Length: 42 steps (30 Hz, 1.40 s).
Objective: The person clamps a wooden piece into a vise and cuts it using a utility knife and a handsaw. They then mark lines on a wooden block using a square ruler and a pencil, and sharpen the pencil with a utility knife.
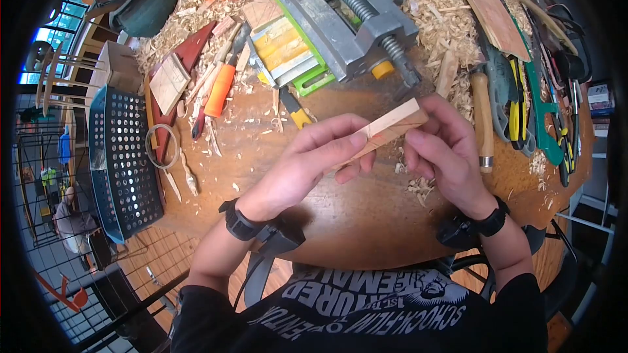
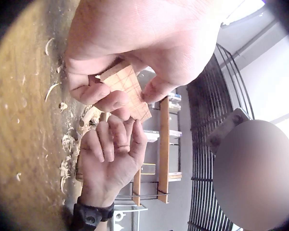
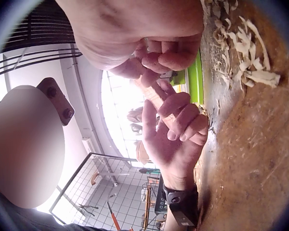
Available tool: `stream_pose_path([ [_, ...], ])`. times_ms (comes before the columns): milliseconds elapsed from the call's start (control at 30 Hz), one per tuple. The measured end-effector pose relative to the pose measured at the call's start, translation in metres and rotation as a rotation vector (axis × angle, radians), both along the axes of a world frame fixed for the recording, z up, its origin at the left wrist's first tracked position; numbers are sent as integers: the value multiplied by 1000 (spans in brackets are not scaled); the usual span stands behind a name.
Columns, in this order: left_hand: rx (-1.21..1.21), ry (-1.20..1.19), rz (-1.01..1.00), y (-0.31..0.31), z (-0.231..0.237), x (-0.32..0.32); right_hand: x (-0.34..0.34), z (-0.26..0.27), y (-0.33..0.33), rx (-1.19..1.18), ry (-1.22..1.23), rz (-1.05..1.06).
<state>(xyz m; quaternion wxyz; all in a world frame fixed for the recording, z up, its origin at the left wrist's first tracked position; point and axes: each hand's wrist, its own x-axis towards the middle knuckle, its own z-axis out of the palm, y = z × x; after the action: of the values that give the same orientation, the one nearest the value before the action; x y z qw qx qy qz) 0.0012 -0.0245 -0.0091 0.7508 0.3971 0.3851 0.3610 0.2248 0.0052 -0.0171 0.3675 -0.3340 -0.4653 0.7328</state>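
A small wooden block [image 1: 392,127] with pencil lines across its faces is held above the table between both hands. My left hand [image 1: 314,157] grips its near end, thumb along the top and fingers beneath. In the left wrist view the lines form a grid on the block [image 2: 126,86]. My right hand [image 1: 451,157] pinches the far end, with thumb and fingertips at the corner. From the right wrist view, the right hand's fingers [image 3: 159,61] cover the upper end of the block, while the left hand [image 3: 176,144] curls round the lower part.
A grey metal vise [image 1: 347,19] stands beyond the hands amid wood shavings [image 1: 432,33]. Orange-handled tools [image 1: 220,91] and a blue perforated basket [image 1: 127,157] are on the left. A wooden-handled tool [image 1: 482,117] and pliers [image 1: 566,137] lie right.
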Motion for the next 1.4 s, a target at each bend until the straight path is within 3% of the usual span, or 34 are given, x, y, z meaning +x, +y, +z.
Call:
stream_pose_path([
  [267, -18, -27, -40, -1, -3, -3, 3, 9, 3, 5, 4, 92],
  [933, -49, -62, -72, -1, -2, -2, 6, 4, 4, -1, 91, 86],
  [1400, -122, -229, -258, -1, -3, -4, 3, 5, 3, 19, 106, 148],
])
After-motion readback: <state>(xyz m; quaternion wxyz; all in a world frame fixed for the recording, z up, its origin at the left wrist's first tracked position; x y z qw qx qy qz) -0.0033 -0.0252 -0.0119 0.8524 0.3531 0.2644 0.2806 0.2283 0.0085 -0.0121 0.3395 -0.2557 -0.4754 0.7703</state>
